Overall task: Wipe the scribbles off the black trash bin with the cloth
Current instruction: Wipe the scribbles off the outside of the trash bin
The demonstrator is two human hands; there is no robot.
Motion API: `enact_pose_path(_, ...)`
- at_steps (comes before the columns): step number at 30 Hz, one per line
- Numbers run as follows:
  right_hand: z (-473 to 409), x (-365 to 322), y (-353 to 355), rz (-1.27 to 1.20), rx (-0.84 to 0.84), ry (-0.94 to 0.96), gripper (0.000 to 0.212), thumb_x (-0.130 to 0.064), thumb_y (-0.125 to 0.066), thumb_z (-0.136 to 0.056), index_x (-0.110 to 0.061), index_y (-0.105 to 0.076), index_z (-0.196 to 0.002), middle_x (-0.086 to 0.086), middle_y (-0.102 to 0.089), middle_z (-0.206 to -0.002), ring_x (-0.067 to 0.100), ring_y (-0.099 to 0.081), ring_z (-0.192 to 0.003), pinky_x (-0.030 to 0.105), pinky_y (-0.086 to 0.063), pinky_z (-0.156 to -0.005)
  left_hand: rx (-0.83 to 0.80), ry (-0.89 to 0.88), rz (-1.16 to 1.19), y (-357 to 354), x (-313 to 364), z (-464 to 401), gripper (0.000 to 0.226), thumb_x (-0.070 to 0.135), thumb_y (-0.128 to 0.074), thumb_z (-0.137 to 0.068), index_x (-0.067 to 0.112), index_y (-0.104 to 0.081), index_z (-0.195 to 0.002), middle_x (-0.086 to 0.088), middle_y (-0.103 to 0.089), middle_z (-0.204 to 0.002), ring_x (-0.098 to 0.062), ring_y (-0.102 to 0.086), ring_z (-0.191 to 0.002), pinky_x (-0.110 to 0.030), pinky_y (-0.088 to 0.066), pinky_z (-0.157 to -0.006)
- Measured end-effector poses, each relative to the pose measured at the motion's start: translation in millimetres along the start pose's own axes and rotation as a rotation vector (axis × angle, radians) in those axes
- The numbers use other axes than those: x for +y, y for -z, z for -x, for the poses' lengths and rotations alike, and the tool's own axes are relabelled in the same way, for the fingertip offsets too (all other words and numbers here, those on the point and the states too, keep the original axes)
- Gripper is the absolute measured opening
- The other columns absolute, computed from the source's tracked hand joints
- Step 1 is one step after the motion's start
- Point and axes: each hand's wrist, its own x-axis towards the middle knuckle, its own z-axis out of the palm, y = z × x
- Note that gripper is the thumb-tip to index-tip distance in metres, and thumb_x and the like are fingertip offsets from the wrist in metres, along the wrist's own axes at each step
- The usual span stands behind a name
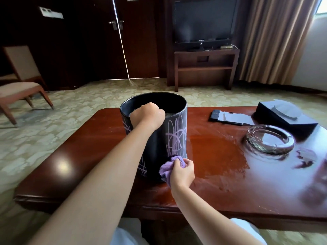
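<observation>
Nearest, at about 6 o'clock, the right hand [182, 172] has its fingers [188, 163] bunched around one purple cloth [168, 167], pressing it against the lower wall of the bin. The one black trash bin [159, 144] stands upright on the reddish wooden worktop [221, 165], near the centre of view and toward the worktop's left half. Pale purple scribbles show in three patches on its wall: a large one [176, 137] just above the cloth, one low at 7 o'clock of the bin [143, 167], and one higher at 9 o'clock [127, 128]. The left hand [147, 114] sits on the bin's near rim at 12 o'clock from the cloth, its fingers curled over the edge and down inside, gripping the rim.

Farther out toward 2 o'clock lie one glass ashtray [269, 139], one notepad in a dark holder [228, 117] with a pen [231, 123] along its near edge, and one dark tissue box [283, 115].

Beyond the worktop, across the patterned carpet [70, 103], one chair [21, 80] stands at 10 o'clock, and one television [203, 22] rests on a wooden stand [205, 68] at 1 o'clock, with curtains [276, 39] to its right.
</observation>
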Motion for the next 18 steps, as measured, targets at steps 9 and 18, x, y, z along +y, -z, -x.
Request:
enact_pose_path(9, -0.2, -8.2, 7.4, 0.046, -0.082, 0.167, 0.007, -0.017, -0.059, -0.088, -0.015, -0.055, -0.093, 0.001, -0.047, -0.104, 0.013, -0.050, -0.088, 0.018, -0.033, -0.076, -0.012, -0.012, -0.040, -4.5, -2.1, -3.4, 0.015, 0.013, -0.042, -0.068, 0.017, -0.049, -0.056, -0.003, -0.064, -0.083, -0.023, -0.058, -0.076, -0.023, -0.042, -0.064)
enact_pose_path(18, 6.2, -11.4, 10.1, 0.129, -0.194, 0.438, 0.012, -0.009, -0.064, -0.085, -0.019, -0.057, -0.088, -0.002, -0.047, -0.100, -0.014, -0.046, -0.088, -0.001, -0.032, -0.073, 0.072, 0.064, 0.080, 5.3, 3.8, 6.1, 0.028, 0.020, -0.039, -0.080, 0.010, -0.065, -0.083, -0.010, -0.066, -0.089, -0.030, -0.054, -0.070, -0.025, -0.029, -0.051)
